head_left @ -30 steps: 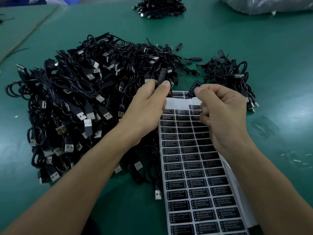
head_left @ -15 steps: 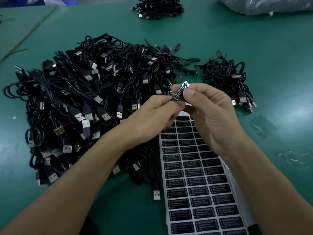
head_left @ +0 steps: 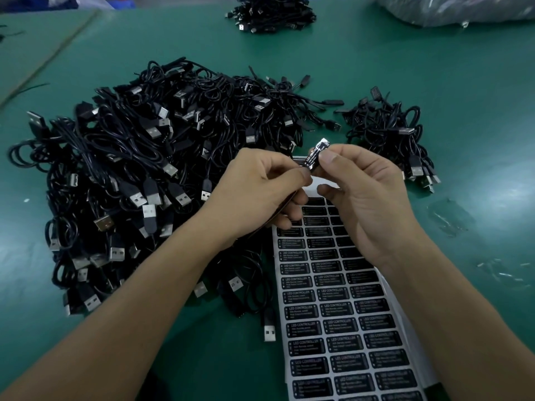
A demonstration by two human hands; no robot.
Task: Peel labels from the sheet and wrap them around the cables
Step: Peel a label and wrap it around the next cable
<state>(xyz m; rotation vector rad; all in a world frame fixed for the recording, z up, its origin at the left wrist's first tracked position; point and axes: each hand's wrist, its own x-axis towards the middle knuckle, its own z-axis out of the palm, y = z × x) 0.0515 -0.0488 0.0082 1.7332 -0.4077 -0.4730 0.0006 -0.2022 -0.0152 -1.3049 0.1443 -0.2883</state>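
A white sheet (head_left: 341,328) of black "LED CONTROLLER" labels lies on the green table, running from under my hands toward the near edge. My right hand (head_left: 367,198) pinches one peeled black label (head_left: 316,153) between thumb and forefinger, held up above the sheet's top end. My left hand (head_left: 260,192) grips a black cable part (head_left: 298,160) whose end meets the label; most of that cable is hidden in my palm. A big heap of black USB cables (head_left: 150,169) lies to the left.
A smaller pile of black cables (head_left: 388,131) sits right of my hands, another pile (head_left: 269,13) at the far edge. A clear plastic bag (head_left: 463,10) lies far right. Scraps of clear film (head_left: 451,218) lie on the green table (head_left: 434,68) at right.
Both hands rose from the sheet's top edge and came together. The label left the sheet in my right hand and now stands against the cable part held by my left.
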